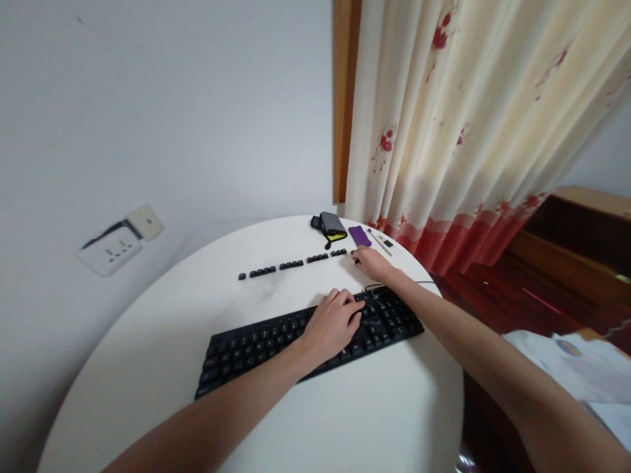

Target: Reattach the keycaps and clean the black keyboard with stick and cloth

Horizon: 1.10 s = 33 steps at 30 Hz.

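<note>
A black keyboard [256, 345] lies across the white round table, its upper row of keys gone. My left hand [335, 318] rests on the keyboard's right-middle part, fingers slightly bent and apart, with no object in it. Behind the keyboard, loose black keycaps [291, 265] stand in a line of small groups, with a single keycap [242, 276] at the left end. At the right end of this line, my right hand [371, 263] has its fingers closed on a small black keycap [356, 261], partly hidden by the fingertips.
Grey and black folded cloths [332, 225] with a yellow edge lie at the table's far side. Beside them are a purple cloth [359, 236], a slim white brush [380, 243] and a small white-and-black item [388, 244]. A cable [374, 286] runs behind the keyboard. Wall and curtain [434, 164] border the table.
</note>
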### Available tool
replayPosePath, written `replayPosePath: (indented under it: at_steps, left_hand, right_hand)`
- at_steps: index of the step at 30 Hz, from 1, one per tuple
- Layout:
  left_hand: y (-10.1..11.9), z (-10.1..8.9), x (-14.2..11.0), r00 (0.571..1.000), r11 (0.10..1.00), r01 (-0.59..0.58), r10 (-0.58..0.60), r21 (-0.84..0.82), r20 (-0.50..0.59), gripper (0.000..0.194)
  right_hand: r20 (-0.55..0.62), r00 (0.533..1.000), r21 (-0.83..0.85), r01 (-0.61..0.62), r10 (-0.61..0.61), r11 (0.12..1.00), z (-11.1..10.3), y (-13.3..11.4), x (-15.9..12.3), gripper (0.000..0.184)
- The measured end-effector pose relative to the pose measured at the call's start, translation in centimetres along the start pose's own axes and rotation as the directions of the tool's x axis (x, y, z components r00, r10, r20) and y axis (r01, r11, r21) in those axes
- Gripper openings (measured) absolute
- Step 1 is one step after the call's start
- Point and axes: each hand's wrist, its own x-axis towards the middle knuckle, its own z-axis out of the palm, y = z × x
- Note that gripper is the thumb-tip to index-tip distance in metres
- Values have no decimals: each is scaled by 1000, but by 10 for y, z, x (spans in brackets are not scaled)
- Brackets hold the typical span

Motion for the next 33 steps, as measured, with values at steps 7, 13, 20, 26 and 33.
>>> replayPosePath:
  at_steps: [7, 13, 20, 26, 33]
  left_hand:
    - [-2, 3, 1, 1000, 1000, 0, 0, 0, -7, 30]
    - [-1, 2, 0, 1000, 1000, 0, 0, 9, -2, 29]
    - [-2, 4, 1, 1000, 1000, 1, -1, -6, -5, 30]
    - [-1, 2, 1, 1000, 1000, 9, -9, 0, 5, 29]
    - [0, 1, 2, 1000, 1000, 5, -5, -8, 1, 28]
  right_hand:
    - [-55, 998, 114, 39, -33, 993, -18, -8, -21, 15]
    - [-150, 981, 528, 188, -127, 828, -35, -24, -82, 16]
    - [-96, 979, 518, 202, -178, 831, -28, -33, -115, 23]
    - [-65, 980, 408, 200, -190, 891, -33, -37, -110, 16]
    - [-49, 965, 364, 257, -257, 895, -36, -36, -109, 19]
